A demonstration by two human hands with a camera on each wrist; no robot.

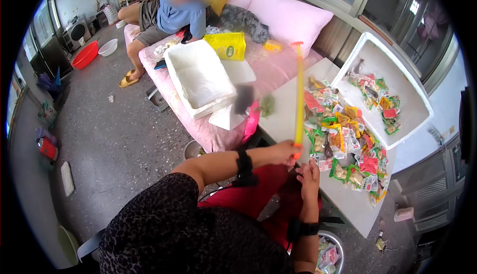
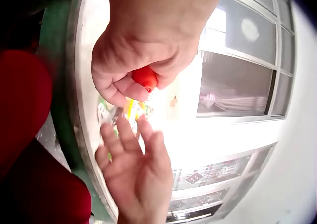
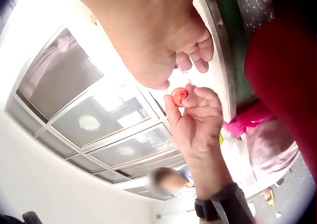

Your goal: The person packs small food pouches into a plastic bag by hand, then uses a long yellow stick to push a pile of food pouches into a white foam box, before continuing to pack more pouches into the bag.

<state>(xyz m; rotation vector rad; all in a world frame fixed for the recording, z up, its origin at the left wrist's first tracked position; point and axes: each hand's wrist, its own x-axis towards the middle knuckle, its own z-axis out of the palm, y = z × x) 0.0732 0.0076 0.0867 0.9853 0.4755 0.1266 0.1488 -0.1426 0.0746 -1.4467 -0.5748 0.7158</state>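
Observation:
My left hand (image 1: 287,153) grips the orange lower end of a long yellow stick (image 1: 300,95), which stands upright with a short orange crosspiece at its top. In the left wrist view, the orange end (image 2: 145,78) pokes out between the left hand's fingers and thumb. My right hand (image 1: 309,179) is beside it, palm up, with fingers loosely bent and nothing in them. Past both hands, many small snack packets (image 1: 343,135) in red, green, yellow and white lie heaped on a pale table (image 1: 293,110).
A white foam box (image 1: 420,92) lies tipped at the table's far end, with packets inside. Another foam box (image 1: 198,78) rests on the pink bed (image 1: 154,65), near a seated person (image 1: 179,15). A metal basin (image 1: 340,254) of packets sits on the floor below the table.

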